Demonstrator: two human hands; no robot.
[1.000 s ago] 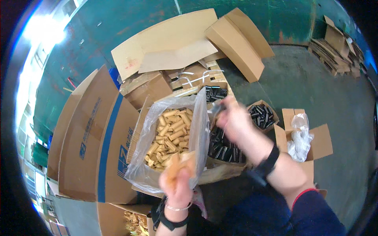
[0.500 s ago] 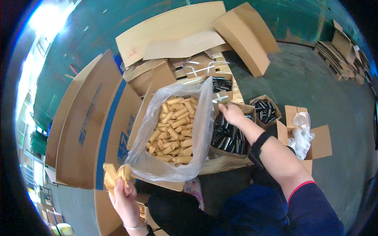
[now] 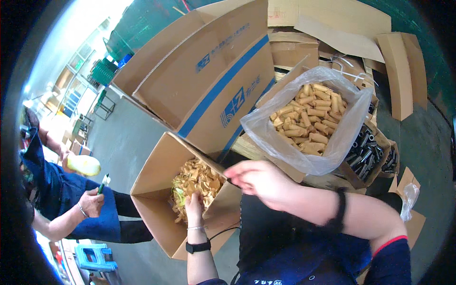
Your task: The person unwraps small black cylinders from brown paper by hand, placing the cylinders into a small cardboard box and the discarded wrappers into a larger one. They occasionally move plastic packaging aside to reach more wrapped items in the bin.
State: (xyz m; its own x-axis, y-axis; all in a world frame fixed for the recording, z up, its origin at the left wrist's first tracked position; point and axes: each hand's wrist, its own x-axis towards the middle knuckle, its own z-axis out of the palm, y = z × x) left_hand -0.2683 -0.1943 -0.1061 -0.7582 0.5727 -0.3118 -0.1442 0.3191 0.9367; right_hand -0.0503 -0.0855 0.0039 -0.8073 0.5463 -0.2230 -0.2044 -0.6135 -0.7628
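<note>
My left hand point(image 3: 194, 209) reaches down into an open cardboard box point(image 3: 154, 209) filled with crumpled tan paper point(image 3: 205, 175). Its fingers are closed on some of that paper. To the right of the box's edge is my right hand point(image 3: 260, 183), smeared by motion, its fingers bent together around a small dark piece point(image 3: 232, 180) that looks like a short tube. Further right, a clear plastic bag point(image 3: 256, 127) lines a carton of paper-wrapped rolls point(image 3: 308, 116). Past it stands a carton of loose black tubes point(image 3: 365, 154).
A tall cardboard carton point(image 3: 209, 90) with a blue stripe stands behind the paper box. At left, another person point(image 3: 88, 206) holds a yellowish object point(image 3: 84, 165) and a small green-and-white item. A blue stool point(image 3: 96, 257) is low left. Flattened cardboard point(image 3: 342, 28) lies at the back.
The view has swung left. My left hand has moved with its tan paper into the paper box. My right hand has come away from the black tubes, leftward past the bag.
</note>
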